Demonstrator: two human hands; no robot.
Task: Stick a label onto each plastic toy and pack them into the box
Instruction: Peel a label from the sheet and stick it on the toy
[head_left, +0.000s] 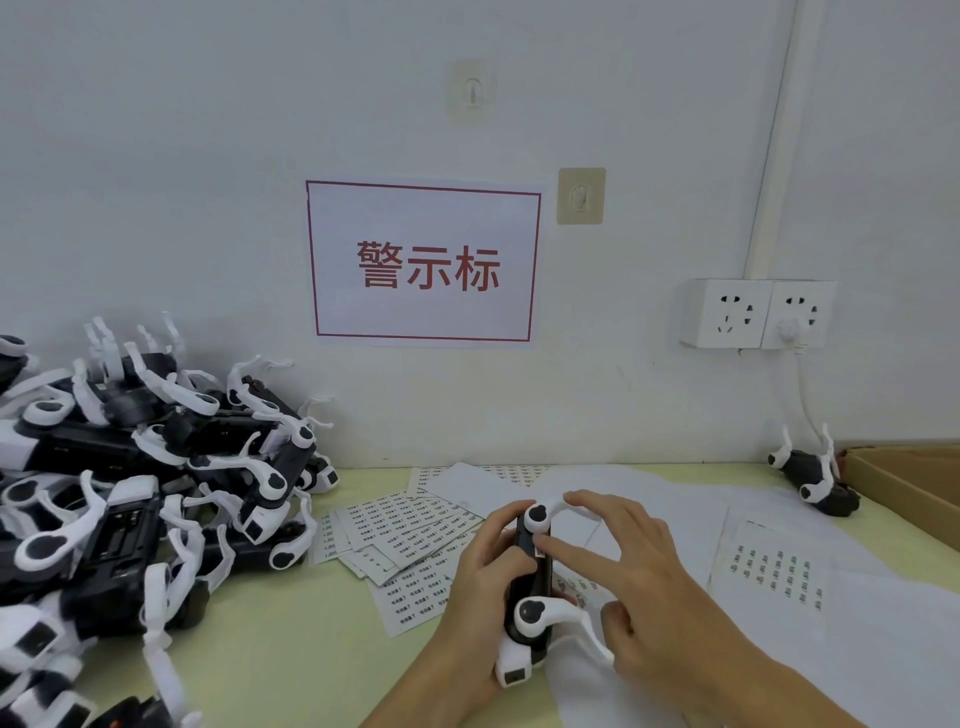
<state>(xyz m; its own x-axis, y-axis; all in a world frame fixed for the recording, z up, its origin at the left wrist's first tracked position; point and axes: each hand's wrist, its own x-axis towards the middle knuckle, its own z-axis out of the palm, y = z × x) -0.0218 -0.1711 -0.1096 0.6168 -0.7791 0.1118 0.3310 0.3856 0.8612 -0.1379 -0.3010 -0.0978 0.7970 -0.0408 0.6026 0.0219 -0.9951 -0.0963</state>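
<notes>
- One toy (527, 582) sits in your left hand (480, 571), fingers curled round its black body, long axis pointing away from you.
- Your right hand (631, 577) is spread, its index fingertip pressing the toy's upper face where a small label appears to lie.
- Box (914, 483) waits far right, nearer your right hand; unlabelled pile (130, 493) lies left.

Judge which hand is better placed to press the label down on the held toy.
Right: the right hand already has a straight finger on the toy, which the left hand grips.
</notes>
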